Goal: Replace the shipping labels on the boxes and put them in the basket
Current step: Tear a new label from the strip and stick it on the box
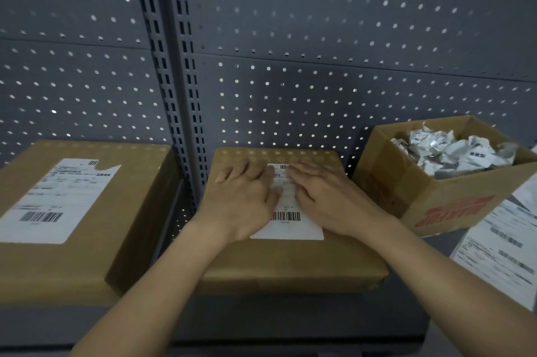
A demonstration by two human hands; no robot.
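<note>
The label (pixel 286 229) on the box (pixel 290 265) at six o'clock is pressed by the left grip (pixel 244 199) and right grip (pixel 331 202), fingers flat.

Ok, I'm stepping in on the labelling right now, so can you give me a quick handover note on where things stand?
Left hand: flat, pressing the white label on the middle box.
Right hand: flat, pressing the same label alongside.
Things: left box carries a label with a torn top corner. An open carton of crumpled labels stands to the right, with printed sheets at the far right. No basket in view.
Done: label laid on the middle box.
Left: smooth it down and put the box in the basket. The left box probably needs relabelling.
</note>
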